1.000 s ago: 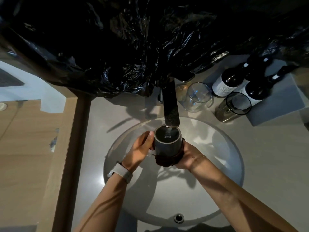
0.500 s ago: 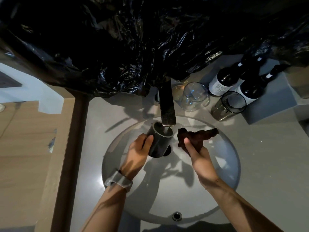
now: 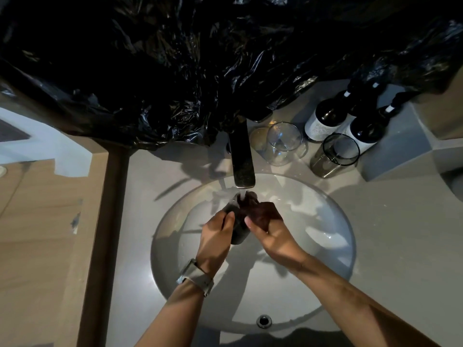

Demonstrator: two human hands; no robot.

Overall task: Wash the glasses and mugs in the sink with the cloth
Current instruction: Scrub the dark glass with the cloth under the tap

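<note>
Cloth (image 3: 260,215) now back against mug (image 3: 238,231), between both hands' fingers (image 3: 226,219).

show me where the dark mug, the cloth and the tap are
dark mug (image 3: 238,234): head view, on its side wall below the thumbs.
cloth (image 3: 260,214): head view, on the bunched part the right hand grips.
tap (image 3: 241,156): head view, mid spout.

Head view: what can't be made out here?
- Mug: mouth and inside hidden by the cloth and both hands.
- Left hand, right hand: fingertips hidden behind the mug and cloth.
- Faucet: base hidden under the black plastic sheet.
- Bottles: label print too small.
</note>
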